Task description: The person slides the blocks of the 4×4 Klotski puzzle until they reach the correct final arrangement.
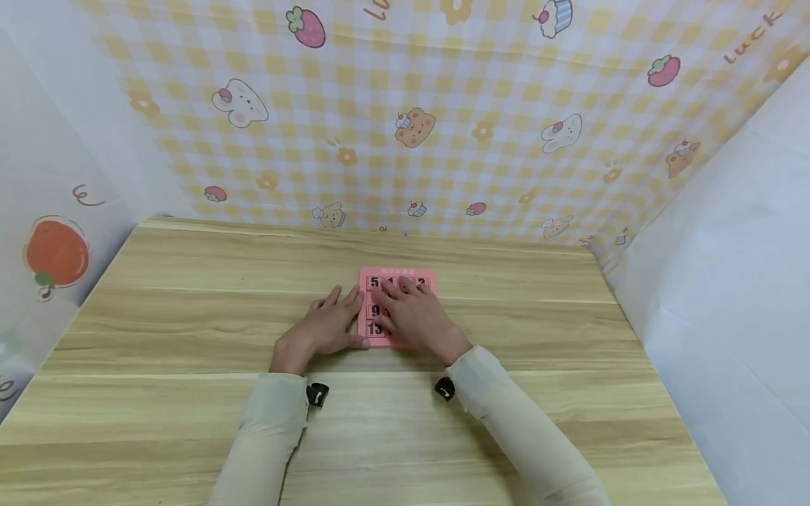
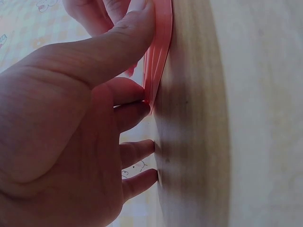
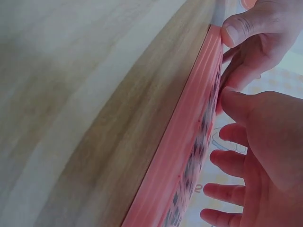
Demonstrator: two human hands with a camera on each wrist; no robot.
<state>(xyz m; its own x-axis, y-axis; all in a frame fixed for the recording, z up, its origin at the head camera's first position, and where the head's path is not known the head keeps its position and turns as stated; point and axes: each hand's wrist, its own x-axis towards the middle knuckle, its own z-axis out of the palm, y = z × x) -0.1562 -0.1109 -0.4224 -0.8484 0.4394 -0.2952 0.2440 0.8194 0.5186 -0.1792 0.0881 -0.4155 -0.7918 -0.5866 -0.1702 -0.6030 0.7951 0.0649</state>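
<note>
A pink number slide puzzle [image 1: 369,339] lies flat on the table, its tiles showing black numbers such as 5, 9 and 13. My left hand [image 1: 320,328] rests at its left side, fingers fairly straight and spread. The thumb touches the near left corner, and in the left wrist view two fingertips meet the pink edge while others reach the table. Over the tiles, my right hand [image 1: 414,316] lies with fingers extended, its fingertips right at the numbered face. It hides the middle and right tiles. The right wrist view shows the puzzle's layered side [image 3: 184,123].
The wood-grain table [image 1: 190,337] spreads around the puzzle. Behind it hangs a yellow checked cloth [image 1: 380,140] with cartoon prints, and white sheets [image 1: 740,211] flank both sides. A black strap piece [image 1: 318,394] shows at the left cuff, another [image 1: 445,388] at the right.
</note>
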